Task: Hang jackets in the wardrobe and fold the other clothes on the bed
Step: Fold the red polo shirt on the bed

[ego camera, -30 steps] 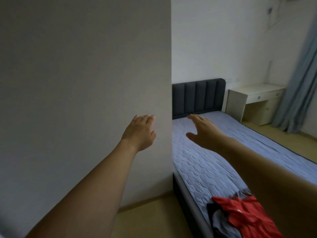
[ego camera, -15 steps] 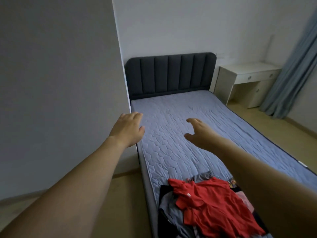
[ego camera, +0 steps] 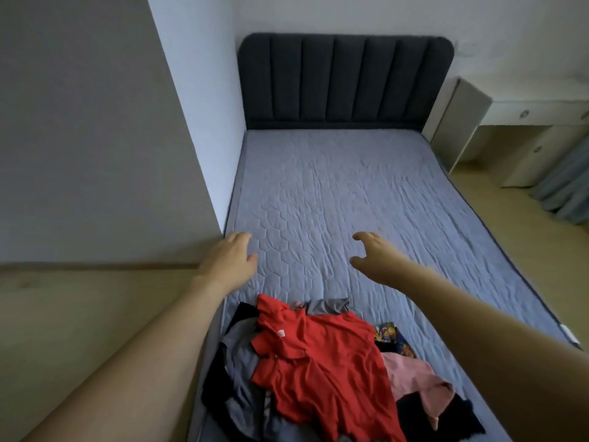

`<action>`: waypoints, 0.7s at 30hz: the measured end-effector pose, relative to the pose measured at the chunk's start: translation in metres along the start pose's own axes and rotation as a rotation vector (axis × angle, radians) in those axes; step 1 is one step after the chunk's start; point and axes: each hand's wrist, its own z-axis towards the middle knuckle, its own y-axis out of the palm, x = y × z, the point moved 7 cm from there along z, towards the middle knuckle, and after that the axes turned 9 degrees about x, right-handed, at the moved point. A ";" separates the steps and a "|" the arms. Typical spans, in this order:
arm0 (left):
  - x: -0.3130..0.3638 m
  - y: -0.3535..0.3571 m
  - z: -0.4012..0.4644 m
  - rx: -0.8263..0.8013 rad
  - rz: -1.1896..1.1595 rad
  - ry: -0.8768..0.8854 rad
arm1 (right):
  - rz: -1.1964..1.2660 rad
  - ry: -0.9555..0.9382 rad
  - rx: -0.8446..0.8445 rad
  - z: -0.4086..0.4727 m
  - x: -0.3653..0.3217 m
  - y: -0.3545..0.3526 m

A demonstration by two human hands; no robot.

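Bedroom, dim light. Bed (ego camera: 350, 202) with a quilted blue-grey cover runs away from the camera to a dark padded headboard (ego camera: 345, 81); grey wall panel (ego camera: 95, 138) on the left, white desk (ego camera: 526, 122) and blue curtain (ego camera: 567, 186) on the right. Pile of clothes (ego camera: 318, 371) lies at the near end of the bed: red shirt (ego camera: 322, 368) on top, grey and black pieces under it, pink garment (ego camera: 414, 381) to the right, a patterned piece (ego camera: 390, 338) beside that. Left hand (ego camera: 231, 260) reaches out above the bed's left edge, fingers relaxed, holding nothing. Right hand (ego camera: 373, 256) over the mattress beyond the pile, fingers loosely hooked, empty. Neither touches the clothes
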 end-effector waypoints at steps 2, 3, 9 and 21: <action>0.005 0.028 -0.015 -0.035 -0.024 -0.073 | -0.012 -0.020 -0.065 0.005 0.026 0.014; 0.005 0.042 -0.021 -0.052 -0.034 -0.107 | -0.021 -0.034 -0.083 0.008 0.036 0.020; -0.023 0.156 -0.048 -0.060 -0.187 -0.448 | -0.074 -0.167 -0.166 0.061 0.071 0.117; -0.155 0.584 -0.187 0.104 0.162 -0.870 | -0.109 -0.874 -0.176 0.159 0.045 0.546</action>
